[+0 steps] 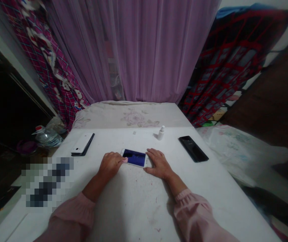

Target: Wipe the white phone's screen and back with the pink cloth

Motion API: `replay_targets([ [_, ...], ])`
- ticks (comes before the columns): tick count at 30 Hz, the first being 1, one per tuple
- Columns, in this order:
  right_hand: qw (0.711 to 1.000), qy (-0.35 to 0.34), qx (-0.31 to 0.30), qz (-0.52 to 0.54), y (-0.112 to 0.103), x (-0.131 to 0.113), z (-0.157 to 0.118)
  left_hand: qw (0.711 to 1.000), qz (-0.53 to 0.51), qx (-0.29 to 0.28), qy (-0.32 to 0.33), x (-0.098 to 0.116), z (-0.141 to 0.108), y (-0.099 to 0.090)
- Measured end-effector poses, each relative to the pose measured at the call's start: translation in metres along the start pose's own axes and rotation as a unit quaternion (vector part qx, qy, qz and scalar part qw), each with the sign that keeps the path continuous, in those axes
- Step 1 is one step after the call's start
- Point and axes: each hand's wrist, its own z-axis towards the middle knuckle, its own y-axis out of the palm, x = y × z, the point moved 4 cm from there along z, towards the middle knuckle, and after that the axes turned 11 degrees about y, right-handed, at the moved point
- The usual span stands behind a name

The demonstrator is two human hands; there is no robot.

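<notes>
White phone (135,158) is lying flat, lit screen up, around mid-bench (146,208) between the left and right edges. Long axis goes mostly side to side, left end angled a touch toward the far edge, and the end with the lettering points right, a bit toward the near edge. Left hand (110,163) is just off the left end, grip closed on a pink cloth (125,160) that's touching the near left corner of the phone, so the phone lies off to the right of that grip. Right hand (159,163) is about as near: its grip loosely holds the right end, thumb at 1 corner, fingers at the other, and from there the phone's long axis runs left, straight toward the other hand
</notes>
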Motion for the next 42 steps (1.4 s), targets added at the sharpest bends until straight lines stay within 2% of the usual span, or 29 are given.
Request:
replay_targets([
  [5, 1.0, 0.0, -0.003, -0.006, 0.002, 0.001, 0.0, 0.999, 0.007, 0.014, -0.034, -0.007, -0.002, -0.002],
  [11, 1.0, -0.003, 0.001, -0.005, 0.003, 0.002, 0.001, 0.996, 0.027, 0.034, -0.076, -0.015, 0.018, -0.005],
  [20, 1.0, -0.007, 0.005, -0.002, 0.003, 0.002, 0.001, 0.995, 0.053, 0.023, -0.078, -0.012, 0.039, -0.006],
  [42, 1.0, -0.006, 0.007, -0.004, 0.001, 0.0, 0.001, 1.0, -0.004, 0.015, -0.017, 0.057, 0.066, 0.015],
])
